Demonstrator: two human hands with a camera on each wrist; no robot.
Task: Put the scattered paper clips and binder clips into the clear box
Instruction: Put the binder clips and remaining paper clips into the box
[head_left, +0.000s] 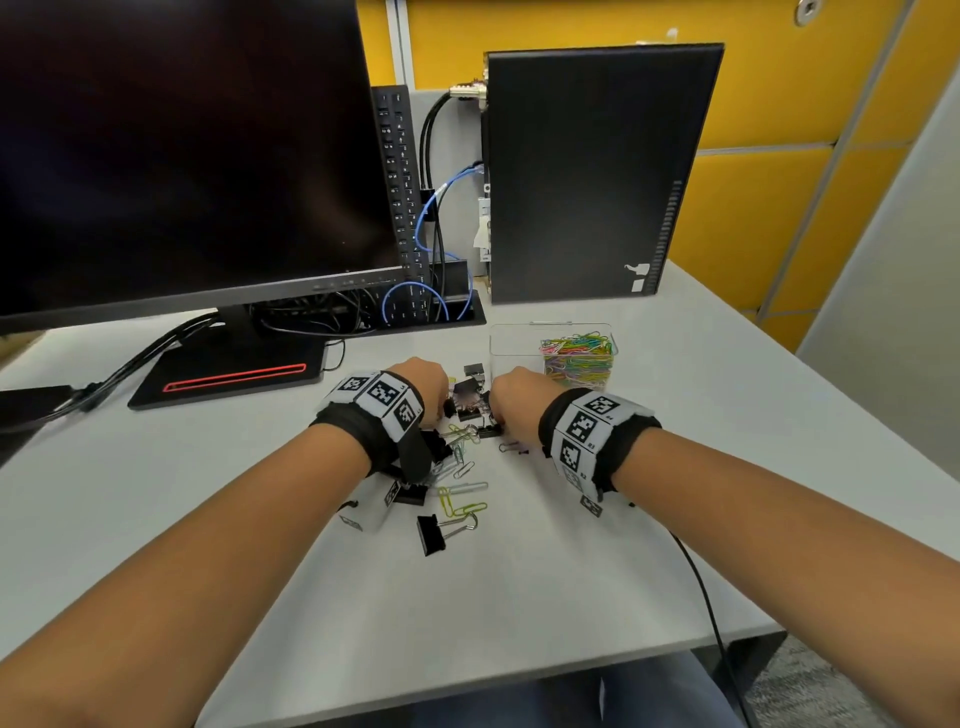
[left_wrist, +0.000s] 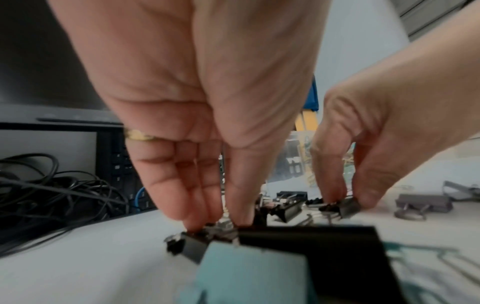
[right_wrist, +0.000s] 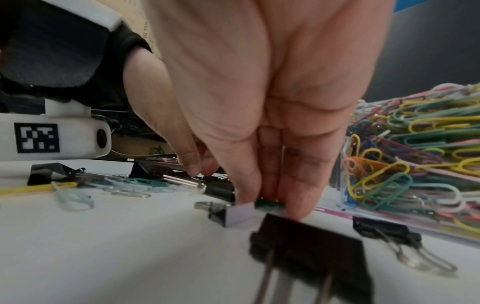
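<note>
My left hand (head_left: 434, 389) pinches a small black binder clip (left_wrist: 191, 245) against the desk, thumb against fingers (left_wrist: 194, 218). Just to its right, my right hand (head_left: 506, 410) pinches another small black binder clip (right_wrist: 232, 214) that lies on the desk. The clear box (head_left: 514, 343) stands directly behind my right hand, its right half filled with coloured paper clips (head_left: 576, 358). Loose paper clips (head_left: 462, 499) and black binder clips (head_left: 431, 535) lie scattered on the grey desk under and near my wrists. A larger binder clip (right_wrist: 309, 253) sits in front of my right fingers.
A monitor (head_left: 182, 156) on a black base (head_left: 234, 374) stands at the back left, with tangled cables (head_left: 311, 312) behind it. A black computer tower (head_left: 592, 171) rises behind the box. The desk's front edge (head_left: 519, 670) lies below my forearms.
</note>
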